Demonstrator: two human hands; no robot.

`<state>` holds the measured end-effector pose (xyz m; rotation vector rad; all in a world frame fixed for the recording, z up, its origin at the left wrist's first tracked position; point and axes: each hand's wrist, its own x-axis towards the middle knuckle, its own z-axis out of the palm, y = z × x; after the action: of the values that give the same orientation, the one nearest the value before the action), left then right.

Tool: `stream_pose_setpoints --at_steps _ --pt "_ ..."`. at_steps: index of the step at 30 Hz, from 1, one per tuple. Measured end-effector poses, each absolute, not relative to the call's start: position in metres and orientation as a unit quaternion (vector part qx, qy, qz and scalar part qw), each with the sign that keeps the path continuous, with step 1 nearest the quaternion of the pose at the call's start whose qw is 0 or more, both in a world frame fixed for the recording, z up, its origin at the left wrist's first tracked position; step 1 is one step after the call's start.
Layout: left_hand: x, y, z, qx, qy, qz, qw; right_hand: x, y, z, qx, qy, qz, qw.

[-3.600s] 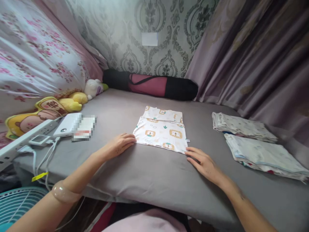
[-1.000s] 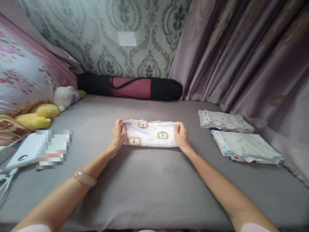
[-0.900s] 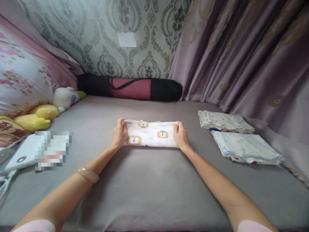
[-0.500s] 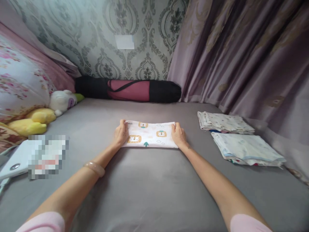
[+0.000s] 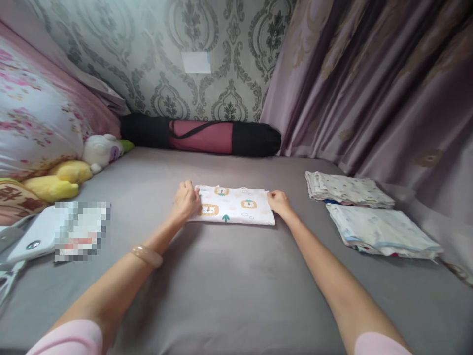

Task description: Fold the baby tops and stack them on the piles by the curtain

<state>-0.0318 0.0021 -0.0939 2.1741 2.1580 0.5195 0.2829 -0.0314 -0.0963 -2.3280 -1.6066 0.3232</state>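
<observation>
A folded white cloth printed with orange lion faces and small green plants lies flat on the grey sheet. At its left edge my left hand is closed, its fingers bent over the far left corner. My right hand pinches the far right corner between thumb and fingers. The fingertips of my left hand are partly hidden. A pale bangle circles my left forearm.
Two stacks of folded cloths, a spotted stack and a blue-edged stack, lie right. A black-and-maroon roll bag lines the wall. Plush toys and a white device with cables are left.
My right hand has shifted slightly outward, from over the cloth's right side to its far corner. The cloth's far edge now shows slightly uneven layers. The whole view has shifted slightly.
</observation>
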Motion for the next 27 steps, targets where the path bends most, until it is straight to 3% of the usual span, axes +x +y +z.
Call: stream_pose_setpoints --at_steps 4,7,15,27 --pt "-0.012 -0.021 -0.094 0.822 0.553 0.139 -0.007 0.256 -0.045 -0.087 -0.77 -0.623 0.005 0.139" --pt "0.017 -0.033 -0.104 0.87 0.472 0.141 0.011 0.214 -0.05 -0.087 -0.654 -0.747 0.021 0.122" --pt "0.037 -0.027 -0.123 0.852 0.521 0.057 0.019 0.174 -0.047 -0.104 -0.587 -0.8 0.106 0.071" --pt "0.002 -0.016 -0.121 0.841 0.533 0.089 0.019 0.207 -0.05 -0.109 -0.584 -0.808 0.071 0.046"
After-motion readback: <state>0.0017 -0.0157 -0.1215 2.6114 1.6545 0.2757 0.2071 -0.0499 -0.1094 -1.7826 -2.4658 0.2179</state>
